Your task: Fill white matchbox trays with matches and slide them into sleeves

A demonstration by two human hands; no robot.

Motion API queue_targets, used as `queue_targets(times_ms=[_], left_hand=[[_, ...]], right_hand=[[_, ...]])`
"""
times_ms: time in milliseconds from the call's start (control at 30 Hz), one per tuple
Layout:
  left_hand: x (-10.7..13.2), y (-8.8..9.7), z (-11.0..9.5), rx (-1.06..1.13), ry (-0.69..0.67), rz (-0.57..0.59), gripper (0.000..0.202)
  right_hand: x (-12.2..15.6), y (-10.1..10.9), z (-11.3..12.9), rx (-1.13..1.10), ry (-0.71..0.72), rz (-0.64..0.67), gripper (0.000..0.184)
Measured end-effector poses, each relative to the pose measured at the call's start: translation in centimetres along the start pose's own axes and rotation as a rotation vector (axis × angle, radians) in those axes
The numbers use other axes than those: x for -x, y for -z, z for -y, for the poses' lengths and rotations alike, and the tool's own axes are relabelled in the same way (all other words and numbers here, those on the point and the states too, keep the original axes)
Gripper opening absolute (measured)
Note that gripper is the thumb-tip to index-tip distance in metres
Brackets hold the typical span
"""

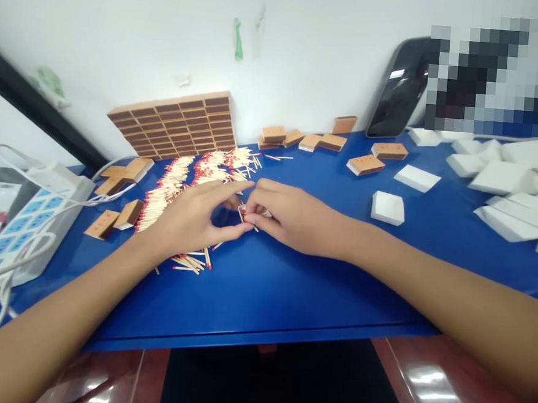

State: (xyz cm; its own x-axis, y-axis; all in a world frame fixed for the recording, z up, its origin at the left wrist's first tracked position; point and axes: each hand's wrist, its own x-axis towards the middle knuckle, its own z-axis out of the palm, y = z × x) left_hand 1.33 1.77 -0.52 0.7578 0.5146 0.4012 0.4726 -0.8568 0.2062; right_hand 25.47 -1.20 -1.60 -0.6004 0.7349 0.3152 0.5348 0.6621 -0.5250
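Note:
My left hand (pixel 194 215) and my right hand (pixel 290 218) meet over the middle of the blue table (pixel 267 287). Both pinch a small bundle of red-tipped matches (pixel 248 215) between thumbs and fingertips. A long heap of loose matches (pixel 192 174) lies just behind my left hand, and a few stray matches (pixel 191 262) rest under that wrist. An open white inner tray (pixel 387 208) sits to the right of my right hand.
A stacked block of brown matchboxes (pixel 177 124) leans on the wall. Loose brown boxes (pixel 366 165) dot the back; others (pixel 111 218) lie at left. White trays (pixel 505 181) pile up at right. A power strip (pixel 23 221) with cables sits far left.

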Motion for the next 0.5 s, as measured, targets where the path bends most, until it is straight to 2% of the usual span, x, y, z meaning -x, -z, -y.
queue_targets(times_ms=[167,300,400,500], left_hand=[[-0.3,0.1,-0.5,-0.031,-0.035,-0.011,0.039],[-0.5,0.3,-0.8,-0.050,-0.037,-0.046,0.038],[-0.2,0.3,-0.5,-0.036,-0.020,-0.049,0.042],[0.0,0.2,-0.2,-0.018,0.004,-0.037,0.043]], right_hand=[[-0.1,0.7,-0.5,0.050,0.042,-0.082,0.011],[0.0,1.5,-1.3,0.157,-0.028,-0.167,0.005],[0.0,1.5,-1.8,0.206,-0.146,-0.082,0.013],[-0.1,1.1,-2.1,0.206,-0.179,-0.009,0.020]])
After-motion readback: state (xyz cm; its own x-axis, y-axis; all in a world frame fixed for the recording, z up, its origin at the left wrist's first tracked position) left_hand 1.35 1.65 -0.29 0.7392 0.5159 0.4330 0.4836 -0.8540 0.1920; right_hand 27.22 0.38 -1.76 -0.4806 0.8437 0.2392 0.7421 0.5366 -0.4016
